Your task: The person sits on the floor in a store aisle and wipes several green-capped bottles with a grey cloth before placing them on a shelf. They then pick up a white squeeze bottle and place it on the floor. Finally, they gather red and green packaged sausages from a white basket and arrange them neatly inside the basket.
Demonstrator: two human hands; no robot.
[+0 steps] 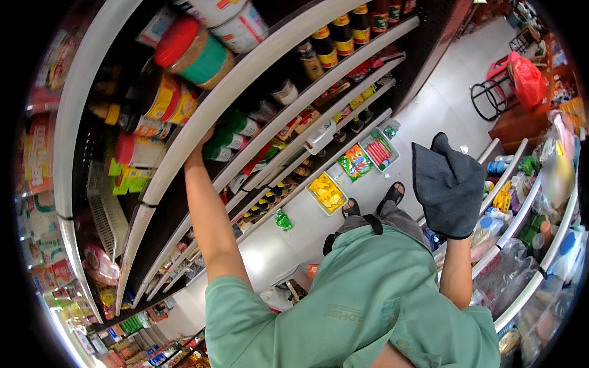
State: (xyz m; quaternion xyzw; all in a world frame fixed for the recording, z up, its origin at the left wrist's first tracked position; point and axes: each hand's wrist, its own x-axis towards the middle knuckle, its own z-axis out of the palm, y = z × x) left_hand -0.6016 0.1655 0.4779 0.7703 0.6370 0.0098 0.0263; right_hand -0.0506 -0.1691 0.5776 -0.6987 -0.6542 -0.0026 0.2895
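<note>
My left hand [204,138] reaches into a shelf bay on the left, beside several green-capped containers [225,140]; its fingers are mostly hidden behind the shelf edge, so its hold cannot be made out. A dark grey cloth [446,186] hangs over my right hand, out over the floor on the right, and covers it fully. On the shelf above my left hand stand a red-lidded jar with a green label [195,53] and a jar with a yellow and red label [172,99]. Dark bottles with yellow labels [343,34] stand in a row farther along.
On the floor by the shelf foot stand a tub of yellow packets [327,193] and a tub of red sticks [380,149], with green packets [355,162] between them. A green packet [283,220] lies nearby. Stocked shelves [511,230] and a stool [490,99] are at right.
</note>
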